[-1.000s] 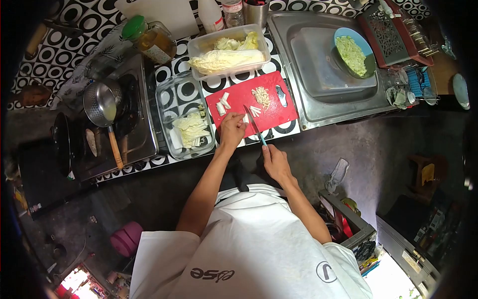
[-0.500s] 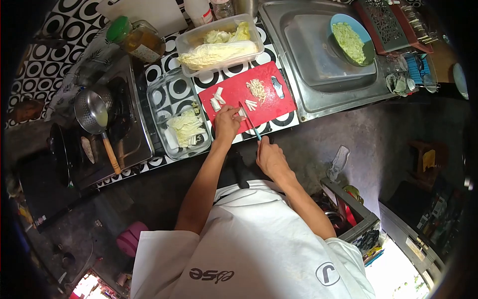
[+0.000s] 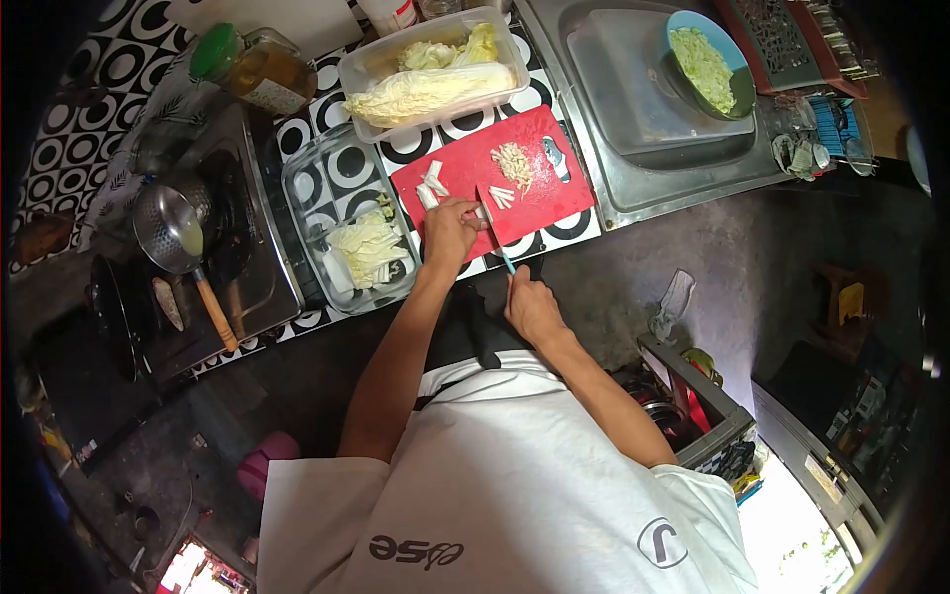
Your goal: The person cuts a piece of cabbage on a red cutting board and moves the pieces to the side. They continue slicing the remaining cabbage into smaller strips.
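My left hand (image 3: 452, 235) rests on the red cutting board (image 3: 549, 203), its fingers closed on a small pale piece of cabbage stem (image 3: 480, 212). In my right hand (image 3: 535, 307) is a knife (image 3: 508, 259) with a light blue handle, its blade upright against the board just right of the left fingertips. To the right of the blade lie a few cut white strips (image 3: 502, 197). Beyond them is a heap of finely chopped pale pieces (image 3: 513, 165). Larger white stem chunks (image 3: 431, 182) sit at the board's left side.
A plastic tub (image 3: 432, 112) holds cabbage behind the board. Left of the board, a clear container (image 3: 297, 213) holds cabbage leaves. A blue bowl (image 3: 749, 79) of shredded cabbage stands in the sink (image 3: 633, 193). A ladle (image 3: 210, 297) rests on the stove at left.
The knife has drawn slightly toward my body, its handle now nearer the board's front edge. My left hand keeps its hold on the stem piece. The whole view has shifted a little.
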Demonstrator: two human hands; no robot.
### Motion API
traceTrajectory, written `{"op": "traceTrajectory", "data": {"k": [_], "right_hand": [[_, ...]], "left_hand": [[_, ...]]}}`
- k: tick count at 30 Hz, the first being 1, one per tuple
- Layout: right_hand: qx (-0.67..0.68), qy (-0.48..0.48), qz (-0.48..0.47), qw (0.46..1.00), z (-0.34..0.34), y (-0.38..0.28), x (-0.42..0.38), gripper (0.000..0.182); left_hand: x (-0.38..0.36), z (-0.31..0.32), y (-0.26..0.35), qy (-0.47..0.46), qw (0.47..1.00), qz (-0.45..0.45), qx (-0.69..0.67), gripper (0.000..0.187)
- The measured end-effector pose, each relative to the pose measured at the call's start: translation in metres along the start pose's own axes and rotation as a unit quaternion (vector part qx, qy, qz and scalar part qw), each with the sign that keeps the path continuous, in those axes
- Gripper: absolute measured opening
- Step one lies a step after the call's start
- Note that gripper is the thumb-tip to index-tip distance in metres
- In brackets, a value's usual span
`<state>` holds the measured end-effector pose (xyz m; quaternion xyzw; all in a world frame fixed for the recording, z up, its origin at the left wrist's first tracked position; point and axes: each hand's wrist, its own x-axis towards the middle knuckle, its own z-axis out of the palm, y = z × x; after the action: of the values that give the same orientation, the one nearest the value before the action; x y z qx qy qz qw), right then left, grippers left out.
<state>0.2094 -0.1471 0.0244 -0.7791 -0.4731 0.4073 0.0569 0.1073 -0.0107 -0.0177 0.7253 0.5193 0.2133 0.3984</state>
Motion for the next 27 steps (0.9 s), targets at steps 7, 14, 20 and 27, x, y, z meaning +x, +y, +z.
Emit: {"op": "traceTrajectory", "data": {"k": [7,14,20,27], "right_hand": [[0.026,0.047,-0.012,0.998,0.003,-0.006,0.025,0.028],[-0.004,0.076,-0.013,0.997,-0.014,0.000,0.019,0.029],[0.018,0.059,-0.008,0.998,-0.022,-0.015,0.017,0.030],[0.006,-0.006,0.006,1.000,-0.051,-0.044,0.004,0.027]], "left_hand": [[-0.003,-0.002,0.004,-0.013,0.999,-0.025,-0.027,0.029],[-0.006,0.002,-0.001,0.011,0.999,0.033,-0.034,0.023],[-0.008,0.000,0.000,0.000,0.999,0.033,-0.008,0.022],[-0.009,0.009,-0.008,0.051,0.997,0.050,0.015,0.020]]}}
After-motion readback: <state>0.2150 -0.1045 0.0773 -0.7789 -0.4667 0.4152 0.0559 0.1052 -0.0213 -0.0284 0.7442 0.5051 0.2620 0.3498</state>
